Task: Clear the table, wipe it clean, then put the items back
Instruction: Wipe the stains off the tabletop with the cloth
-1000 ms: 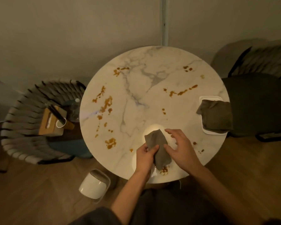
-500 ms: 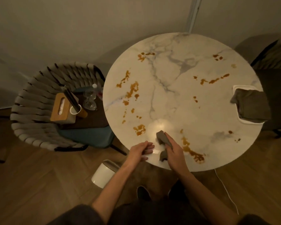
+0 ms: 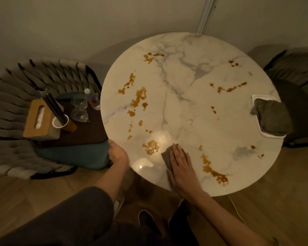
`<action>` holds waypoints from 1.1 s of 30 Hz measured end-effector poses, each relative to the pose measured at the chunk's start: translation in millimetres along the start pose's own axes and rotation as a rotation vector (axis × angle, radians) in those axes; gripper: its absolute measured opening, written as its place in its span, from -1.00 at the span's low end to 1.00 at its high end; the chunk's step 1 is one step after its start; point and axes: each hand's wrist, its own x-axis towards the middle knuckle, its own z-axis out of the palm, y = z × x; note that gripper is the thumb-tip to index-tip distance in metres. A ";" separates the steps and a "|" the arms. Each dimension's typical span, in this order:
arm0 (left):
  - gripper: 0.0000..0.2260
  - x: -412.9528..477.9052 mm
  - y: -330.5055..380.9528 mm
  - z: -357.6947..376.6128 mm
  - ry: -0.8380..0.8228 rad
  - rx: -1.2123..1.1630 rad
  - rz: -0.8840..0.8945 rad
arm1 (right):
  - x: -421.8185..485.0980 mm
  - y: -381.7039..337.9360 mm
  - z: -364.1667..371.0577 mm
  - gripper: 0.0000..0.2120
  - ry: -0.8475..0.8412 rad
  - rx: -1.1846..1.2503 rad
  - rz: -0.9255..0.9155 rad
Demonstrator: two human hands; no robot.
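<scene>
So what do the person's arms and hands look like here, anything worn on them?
Left hand and right hand are bare: no gloves, rings or watch visible. A loose dark grey sleeve covers the left arm to about the elbow; the right forearm shows no sleeve.

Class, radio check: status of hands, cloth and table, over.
Right hand flat on cloth, pressing it to table. Left hand at table rim, grip unclear. Stains unwiped across top; tray with second cloth at right edge.
</scene>
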 end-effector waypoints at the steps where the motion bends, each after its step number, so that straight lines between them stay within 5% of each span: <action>1: -0.41 1.1 -1.9 5.1 0.056 0.014 0.046 | 16.1 1.5 -1.3 -0.38 0.009 -0.001 0.022; 5: -0.42 7.5 -9.6 14.3 0.151 0.056 0.140 | 57.7 -19.2 -1.7 -0.40 0.036 0.028 0.051; 13: -0.44 9.0 -8.1 17.5 0.169 0.096 0.169 | 37.7 -2.5 2.3 -0.47 -0.029 -0.064 -0.203; 19: -0.44 7.6 -6.5 19.3 0.194 0.108 0.177 | 78.6 -13.7 -6.4 -0.46 0.035 -0.035 -0.068; 33: -0.48 8.4 -7.9 21.0 0.217 0.039 0.186 | 80.2 -29.3 -1.8 -0.46 0.033 -0.052 -0.141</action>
